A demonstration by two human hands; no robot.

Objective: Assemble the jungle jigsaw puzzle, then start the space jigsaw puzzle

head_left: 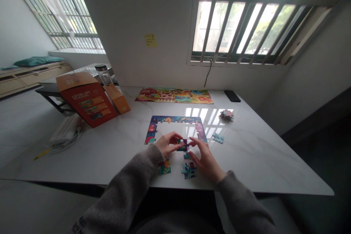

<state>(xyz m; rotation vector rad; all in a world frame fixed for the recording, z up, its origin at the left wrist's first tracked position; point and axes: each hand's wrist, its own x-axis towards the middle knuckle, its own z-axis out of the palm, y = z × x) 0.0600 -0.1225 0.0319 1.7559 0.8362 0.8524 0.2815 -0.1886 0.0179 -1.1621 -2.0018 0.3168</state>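
Dark purple jigsaw piece sits between both hands, just inside the open end of the partly built puzzle border on the white marble table. Fingers of left hand and right hand are pinched together on it. Loose pieces lie just below.

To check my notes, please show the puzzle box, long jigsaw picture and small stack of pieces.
Puzzle box (87,104): head view, orange front panel.
Long jigsaw picture (174,95): head view, middle.
Small stack of pieces (226,114): head view, top piece.
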